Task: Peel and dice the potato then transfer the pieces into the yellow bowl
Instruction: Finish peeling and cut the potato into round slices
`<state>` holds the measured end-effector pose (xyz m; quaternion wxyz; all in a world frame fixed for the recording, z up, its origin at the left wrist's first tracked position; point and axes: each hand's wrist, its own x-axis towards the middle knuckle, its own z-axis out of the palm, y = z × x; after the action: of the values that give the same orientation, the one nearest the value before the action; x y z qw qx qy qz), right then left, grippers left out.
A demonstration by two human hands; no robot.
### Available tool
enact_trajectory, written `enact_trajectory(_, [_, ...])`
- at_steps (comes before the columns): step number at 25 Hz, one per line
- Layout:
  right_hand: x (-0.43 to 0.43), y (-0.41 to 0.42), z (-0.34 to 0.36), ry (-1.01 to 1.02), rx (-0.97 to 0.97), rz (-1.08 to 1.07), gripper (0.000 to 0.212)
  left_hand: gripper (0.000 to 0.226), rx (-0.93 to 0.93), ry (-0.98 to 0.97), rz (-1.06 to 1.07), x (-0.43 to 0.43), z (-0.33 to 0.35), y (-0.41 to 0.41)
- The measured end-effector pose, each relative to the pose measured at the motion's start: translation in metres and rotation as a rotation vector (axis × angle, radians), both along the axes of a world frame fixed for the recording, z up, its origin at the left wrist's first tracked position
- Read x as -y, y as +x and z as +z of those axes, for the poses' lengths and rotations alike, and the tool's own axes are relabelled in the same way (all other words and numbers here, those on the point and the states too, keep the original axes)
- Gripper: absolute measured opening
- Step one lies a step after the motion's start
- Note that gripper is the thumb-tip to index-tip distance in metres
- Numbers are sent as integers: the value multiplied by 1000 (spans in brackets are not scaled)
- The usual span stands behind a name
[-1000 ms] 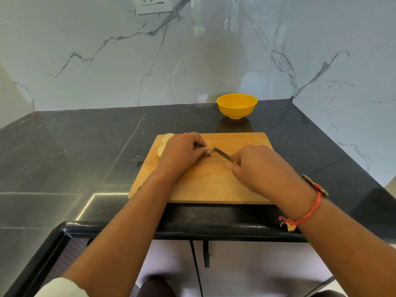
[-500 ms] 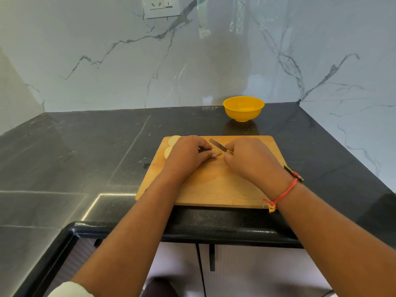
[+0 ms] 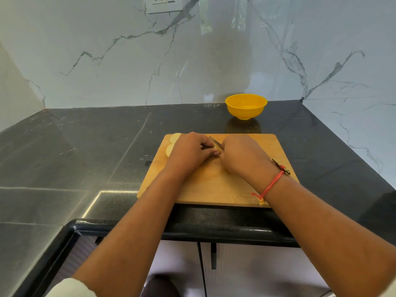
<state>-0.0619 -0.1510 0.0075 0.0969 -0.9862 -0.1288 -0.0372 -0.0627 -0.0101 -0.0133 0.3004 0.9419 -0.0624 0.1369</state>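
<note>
Two hands meet at the far middle of the cutting board (image 3: 214, 189). Left hand (image 3: 189, 152): fingers curled down over a potato piece (image 3: 218, 148), pinning it to the board. Only a pale sliver shows at the fingertips; the rest is hidden. Right hand (image 3: 242, 157): fist closed round the knife (image 3: 215, 142), handle buried in the hand, dark blade sticking out toward the far left, just past the left fingertips. Can't tell if the edge is in the piece or only beside it.

Two potato slices (image 3: 174, 138), pale and round, lie at the board's far-left corner, partly covered by the back of the left hand. Yellow bowl (image 3: 246, 107) stands upright on the black counter (image 3: 85, 146) beyond the board's far edge, apart from it and close to the marble wall (image 3: 107, 61).

Board lies flat, near edge close to the counter's front lip. Red thread band (image 3: 271, 185) on the right wrist. Wall socket (image 3: 164, 4) at the top of view.
</note>
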Motion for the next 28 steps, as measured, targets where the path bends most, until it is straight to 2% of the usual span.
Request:
enact_trajectory(7, [9, -3, 3, 15, -50, 28, 27, 17, -12, 8, 6, 1, -1, 1])
enact_trajectory(15, [39, -37, 11, -12, -141, 12, 29, 25, -11, 16, -4, 0, -2, 5])
enact_trajectory(22, [50, -58, 20, -6, -28, 18, 29, 27, -16, 44, -30, -1, 2, 1])
enact_trajectory(28, [25, -25, 2, 75, 55, 11, 26, 29, -38, 3, 1, -4, 1, 0])
